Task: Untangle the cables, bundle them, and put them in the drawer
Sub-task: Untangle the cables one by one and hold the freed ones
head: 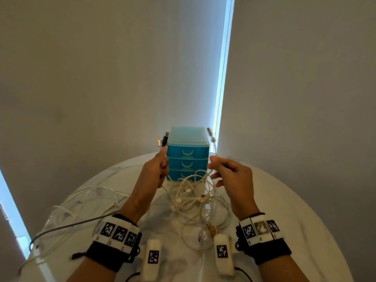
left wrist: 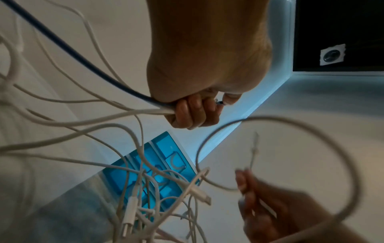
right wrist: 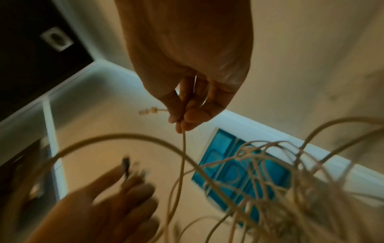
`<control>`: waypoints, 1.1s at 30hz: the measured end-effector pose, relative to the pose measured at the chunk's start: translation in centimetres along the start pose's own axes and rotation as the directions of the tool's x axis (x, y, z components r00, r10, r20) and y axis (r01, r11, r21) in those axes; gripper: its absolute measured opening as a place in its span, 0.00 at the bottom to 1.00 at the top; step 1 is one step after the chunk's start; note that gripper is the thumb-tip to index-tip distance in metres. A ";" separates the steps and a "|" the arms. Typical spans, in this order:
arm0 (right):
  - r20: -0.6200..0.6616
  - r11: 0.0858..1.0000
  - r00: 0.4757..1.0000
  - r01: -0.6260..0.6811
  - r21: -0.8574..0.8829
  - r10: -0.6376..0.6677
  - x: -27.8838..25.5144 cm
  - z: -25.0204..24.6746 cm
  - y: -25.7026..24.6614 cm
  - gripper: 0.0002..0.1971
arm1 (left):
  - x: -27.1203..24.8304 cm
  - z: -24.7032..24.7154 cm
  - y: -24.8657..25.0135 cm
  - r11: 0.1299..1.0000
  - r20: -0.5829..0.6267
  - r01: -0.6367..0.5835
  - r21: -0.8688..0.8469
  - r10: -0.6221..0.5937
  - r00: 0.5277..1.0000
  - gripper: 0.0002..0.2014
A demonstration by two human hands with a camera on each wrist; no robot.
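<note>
Untangling step: left hand (head: 160,165) fisted round several cable ends, right hand (head: 227,171) pinching one white cable (right wrist: 183,148) above the tangle (head: 195,194). Next, probably drawing that strand free; blue drawers (head: 187,159) closed, bundling not begun.

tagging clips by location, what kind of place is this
Probably a home room, not a workshop: a round white table in a plain-walled corner by a blind, with a small blue drawer unit and loose cables.
</note>
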State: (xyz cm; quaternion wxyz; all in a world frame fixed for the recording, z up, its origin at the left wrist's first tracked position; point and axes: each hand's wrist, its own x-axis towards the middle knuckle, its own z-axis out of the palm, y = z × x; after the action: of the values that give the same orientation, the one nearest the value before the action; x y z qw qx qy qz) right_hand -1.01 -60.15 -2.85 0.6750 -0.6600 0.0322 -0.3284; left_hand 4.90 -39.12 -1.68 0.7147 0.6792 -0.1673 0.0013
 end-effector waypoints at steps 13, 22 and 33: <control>0.277 0.994 0.959 0.081 -0.072 -0.058 -3.6 6.0 0.7 0.08 | -1.7 1.2 1.1 0.992 0.031 -0.121 0.028 0.120 0.992 0.21; 0.576 0.892 0.785 0.069 -0.447 0.228 -3.9 5.3 2.7 0.07 | -1.4 -0.3 2.5 0.967 -0.292 -0.254 -0.010 0.240 0.926 0.24; 0.173 0.851 0.985 0.101 -0.516 -0.012 0.1 1.4 2.1 0.15 | 0.3 -3.6 2.8 0.668 -0.257 -0.285 -0.688 0.144 0.956 0.24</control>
State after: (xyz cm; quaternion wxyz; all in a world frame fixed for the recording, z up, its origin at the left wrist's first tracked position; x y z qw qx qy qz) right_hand 0.56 -59.17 -4.52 0.4609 -0.8437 0.0454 -0.2716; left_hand 5.42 -35.52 1.02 0.9293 0.3185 -0.1679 0.0818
